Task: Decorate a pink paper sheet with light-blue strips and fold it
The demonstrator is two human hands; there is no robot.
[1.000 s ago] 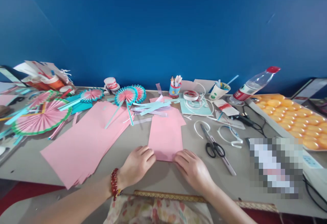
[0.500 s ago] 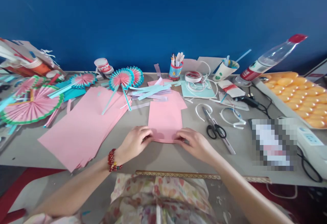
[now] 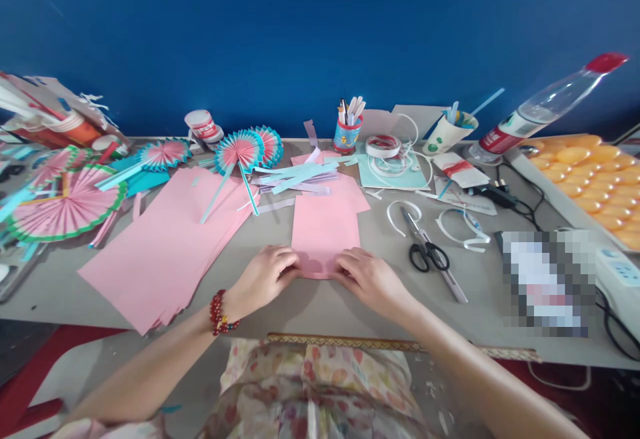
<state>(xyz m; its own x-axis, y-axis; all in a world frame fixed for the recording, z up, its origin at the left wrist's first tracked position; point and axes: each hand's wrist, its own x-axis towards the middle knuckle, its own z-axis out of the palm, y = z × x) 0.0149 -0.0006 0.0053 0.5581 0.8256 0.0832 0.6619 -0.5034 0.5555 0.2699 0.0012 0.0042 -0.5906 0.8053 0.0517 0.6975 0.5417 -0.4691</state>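
Note:
A narrow pink paper sheet [image 3: 326, 229] lies on the grey table [image 3: 320, 305] straight ahead of me. My left hand [image 3: 263, 277], with a red bead bracelet at the wrist, pinches the sheet's near left corner. My right hand [image 3: 367, 277] pinches the near right corner. The near edge of the sheet is curled up between my fingers. Both hands are closed on the paper.
A stack of pink sheets [image 3: 165, 245] lies to the left, with folded paper fans [image 3: 65, 202] beyond it. Black scissors [image 3: 425, 249] and white paper strips lie right of the sheet. A pen cup [image 3: 347, 133], tape rolls, a paper cup, a plastic bottle [image 3: 545, 109] and an orange tray [image 3: 600, 182] stand further back.
My hands went from lying on the sheet's near edge to pinching its corners and lifting the edge. The view has tilted down a little.

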